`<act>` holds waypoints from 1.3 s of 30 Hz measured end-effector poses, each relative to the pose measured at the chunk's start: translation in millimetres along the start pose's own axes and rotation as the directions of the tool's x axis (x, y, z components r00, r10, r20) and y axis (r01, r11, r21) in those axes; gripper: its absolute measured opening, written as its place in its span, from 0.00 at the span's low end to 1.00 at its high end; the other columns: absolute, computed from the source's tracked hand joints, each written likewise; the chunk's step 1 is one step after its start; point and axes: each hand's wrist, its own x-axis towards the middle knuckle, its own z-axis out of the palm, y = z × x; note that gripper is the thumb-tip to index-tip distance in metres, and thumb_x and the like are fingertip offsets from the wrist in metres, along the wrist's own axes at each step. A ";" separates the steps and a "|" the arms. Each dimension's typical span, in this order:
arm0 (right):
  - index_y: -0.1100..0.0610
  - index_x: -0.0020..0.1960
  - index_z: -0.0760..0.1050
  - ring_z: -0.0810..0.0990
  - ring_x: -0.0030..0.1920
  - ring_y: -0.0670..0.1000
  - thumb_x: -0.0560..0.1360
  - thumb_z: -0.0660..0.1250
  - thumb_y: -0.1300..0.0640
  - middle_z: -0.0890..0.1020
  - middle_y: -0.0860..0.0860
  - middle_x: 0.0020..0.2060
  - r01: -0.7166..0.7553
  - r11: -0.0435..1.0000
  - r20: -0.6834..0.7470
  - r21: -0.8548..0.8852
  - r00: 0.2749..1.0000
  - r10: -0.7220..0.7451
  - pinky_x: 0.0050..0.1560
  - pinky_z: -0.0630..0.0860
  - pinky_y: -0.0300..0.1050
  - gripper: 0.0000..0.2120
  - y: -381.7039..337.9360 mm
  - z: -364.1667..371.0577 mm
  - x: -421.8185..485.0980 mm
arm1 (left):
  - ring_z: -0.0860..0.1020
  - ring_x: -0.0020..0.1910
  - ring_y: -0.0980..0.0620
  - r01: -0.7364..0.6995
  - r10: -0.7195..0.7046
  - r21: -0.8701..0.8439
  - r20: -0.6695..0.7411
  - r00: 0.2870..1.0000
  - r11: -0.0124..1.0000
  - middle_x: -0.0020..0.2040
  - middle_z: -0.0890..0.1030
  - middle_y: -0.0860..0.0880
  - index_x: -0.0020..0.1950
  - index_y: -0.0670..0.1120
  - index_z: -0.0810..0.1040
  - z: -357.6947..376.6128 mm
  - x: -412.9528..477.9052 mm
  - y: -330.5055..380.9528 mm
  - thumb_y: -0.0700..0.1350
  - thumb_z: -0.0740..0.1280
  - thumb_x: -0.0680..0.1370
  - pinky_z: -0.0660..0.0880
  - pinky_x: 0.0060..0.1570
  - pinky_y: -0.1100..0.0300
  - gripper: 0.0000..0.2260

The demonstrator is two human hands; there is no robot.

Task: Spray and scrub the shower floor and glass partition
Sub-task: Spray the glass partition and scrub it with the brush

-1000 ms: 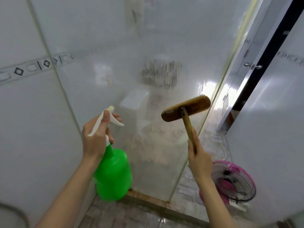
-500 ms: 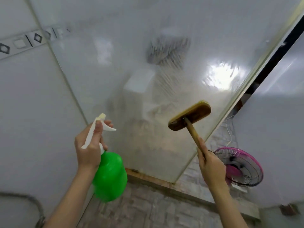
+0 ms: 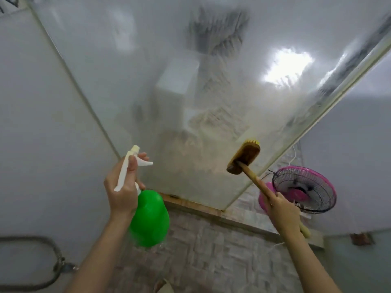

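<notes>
We are scrubbing the lower glass [image 3: 190, 85]: right hand [image 3: 282, 209] grasps the brush [image 3: 243, 159], left hand [image 3: 123, 187] grasps the spray bottle [image 3: 150, 218]. Next probably calls for firm downward strokes.

At the right, tilted pink fan [image 3: 304, 190] with black grille. Thin white cable [image 3: 293, 153] just above it. Low at left, grey metal hose [image 3: 27, 238].

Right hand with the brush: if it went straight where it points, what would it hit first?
Probably the glass partition; the brush in the right hand looks nearly against it.
</notes>
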 end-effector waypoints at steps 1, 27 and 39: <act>0.39 0.73 0.61 0.64 0.15 0.50 0.82 0.43 0.41 0.70 0.52 0.25 0.002 1.000 0.062 0.018 0.998 -0.003 0.16 0.59 0.36 0.21 -18.7 14.2 9.3 | 0.72 0.23 0.58 0.012 -0.012 0.007 -0.012 1.000 1.000 0.43 0.86 0.55 0.50 0.40 0.83 -2.7 -0.5 -4.9 0.51 0.59 0.83 0.69 0.26 0.68 0.18; 0.36 0.75 0.54 0.62 0.21 0.47 0.81 0.59 0.49 0.67 0.48 0.28 0.136 0.990 -0.061 0.028 0.989 -0.135 0.21 0.55 0.38 0.26 -175.3 86.5 82.4 | 0.72 0.23 0.54 -0.008 0.021 0.108 -0.116 0.993 0.994 0.27 0.76 0.44 0.50 0.54 0.83 -98.4 53.8 -53.4 0.54 0.58 0.84 0.70 0.29 0.59 0.14; 0.38 0.76 0.52 0.71 0.24 0.49 0.82 0.49 0.44 0.75 0.49 0.31 0.315 0.944 -0.167 0.101 0.941 -0.296 0.21 0.69 0.44 0.22 -325.4 89.7 153.8 | 0.72 0.23 0.54 -0.036 0.045 0.059 -0.168 0.985 0.998 0.34 0.82 0.52 0.50 0.52 0.82 -109.1 64.5 -53.4 0.54 0.58 0.84 0.71 0.28 0.59 0.14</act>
